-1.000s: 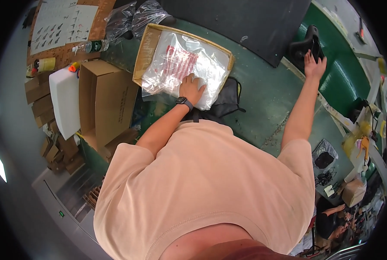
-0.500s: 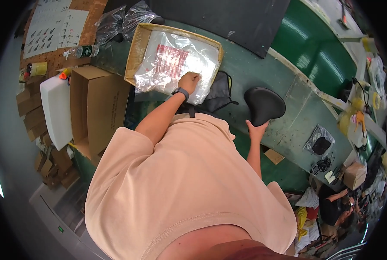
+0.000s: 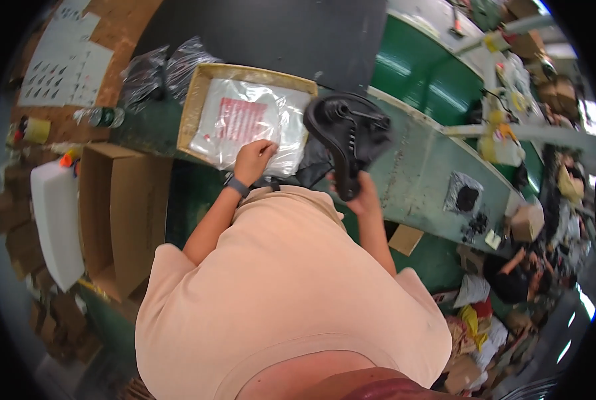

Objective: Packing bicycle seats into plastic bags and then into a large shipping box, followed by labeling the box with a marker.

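My right hand (image 3: 363,195) grips a black bicycle saddle (image 3: 349,143) by its narrow nose. The saddle is raised above the bench with its underside, rails and springs facing up. My left hand (image 3: 253,161), a dark watch on its wrist, has its fingers pinched together at a clear plastic bag (image 3: 288,159). The bag lies on a stack of clear bags with red print inside a shallow cardboard box (image 3: 193,113). How much of the bag the fingers hold is hard to see. A dark cloth-like item (image 3: 313,163) lies between box and saddle, partly covered.
The green bench (image 3: 418,160) carries a small bag of black parts (image 3: 463,193) at right. A black panel (image 3: 265,33) lies behind the box. To the left stand an open carton (image 3: 138,220), a white jug (image 3: 57,223) and a plastic bottle (image 3: 107,117). A co-worker (image 3: 508,273) sits far right.
My right hand has lifted the saddle and turned it over, bringing it left toward the box. My left hand stays at the bags. The whole view has shifted somewhat.
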The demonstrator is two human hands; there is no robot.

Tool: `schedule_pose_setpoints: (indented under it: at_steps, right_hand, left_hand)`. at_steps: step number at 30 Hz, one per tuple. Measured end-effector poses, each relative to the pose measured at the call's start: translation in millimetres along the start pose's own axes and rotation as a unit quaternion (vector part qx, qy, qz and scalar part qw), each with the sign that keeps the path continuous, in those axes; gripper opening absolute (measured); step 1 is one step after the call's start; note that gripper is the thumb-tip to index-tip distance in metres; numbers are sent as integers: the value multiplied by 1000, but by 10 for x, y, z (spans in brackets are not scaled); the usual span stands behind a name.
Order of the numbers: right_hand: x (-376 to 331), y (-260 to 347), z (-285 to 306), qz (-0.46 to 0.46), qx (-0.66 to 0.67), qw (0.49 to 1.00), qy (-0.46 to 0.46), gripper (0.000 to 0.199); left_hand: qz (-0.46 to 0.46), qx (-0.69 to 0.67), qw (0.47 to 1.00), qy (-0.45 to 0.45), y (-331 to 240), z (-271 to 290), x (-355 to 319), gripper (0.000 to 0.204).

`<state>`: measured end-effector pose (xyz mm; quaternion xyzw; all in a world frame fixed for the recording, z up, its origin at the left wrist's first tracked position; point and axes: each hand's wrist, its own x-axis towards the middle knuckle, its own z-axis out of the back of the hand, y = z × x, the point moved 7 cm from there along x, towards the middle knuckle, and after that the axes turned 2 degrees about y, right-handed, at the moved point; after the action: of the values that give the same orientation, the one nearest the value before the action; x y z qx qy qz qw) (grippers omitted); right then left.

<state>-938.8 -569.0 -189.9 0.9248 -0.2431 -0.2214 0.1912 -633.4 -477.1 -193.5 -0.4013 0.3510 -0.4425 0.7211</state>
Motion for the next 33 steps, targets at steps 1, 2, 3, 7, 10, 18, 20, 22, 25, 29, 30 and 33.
schedule_pose_setpoints:
  at_steps: [1, 2, 3, 7, 10, 18, 20, 22, 25, 29, 30, 33]
  right_hand:
    - [238, -150, -178, -14, -39, 998, 49, 87]
    - [440, -316, -478, -28, 30, 996, 77, 86]
    - [543, -470, -776, -43, 100, 988, 105, 85]
    - [593, -1006, -1201, -47, -42, 998, 25, 50]
    - [525, -1446, -1753, -178, -26, 984, 22, 50]
    - [1020, -2330, -2379, -232, -144, 961, 50, 58]
    - [1017, -2552, -2801, -211, -129, 964, 99, 68]
    - [979, -2815, -3206, -230, -134, 950, 161, 81]
    - [949, -3377, -3655, -380, -144, 887, 220, 86]
    - [913, -4310, -3818, -476, -288, 821, 127, 61]
    - [932, -4514, -3903, -482, -316, 807, 131, 56]
    - [926, -5003, -4128, -540, -333, 761, 136, 46]
  left_hand:
    - [23, -4, 999, 23, -18, 38, -82, 27]
    - [52, -5, 998, 39, 21, 58, -209, 27]
    - [47, -12, 998, 41, 51, 53, -310, 27]
    - [-6, -77, 995, 59, -211, 500, -628, 26]
    - [16, -94, 989, 110, 114, 774, -963, 26]
    - [33, -492, 850, -188, 791, 2468, -2325, 22]
    - [6, -525, 807, -272, 952, 3006, -2727, 20]
    - [-4, -440, 849, -291, 1057, 3257, -3054, 20]
    - [2, -228, 933, -279, 1101, 3388, -3448, 18]
    - [57, -87, 947, -305, 1370, 3116, -3772, 24]
    - [84, -58, 928, -359, 1462, 3108, -3945, 22]
    - [29, -252, 883, -394, 1513, 3212, -4645, 25]
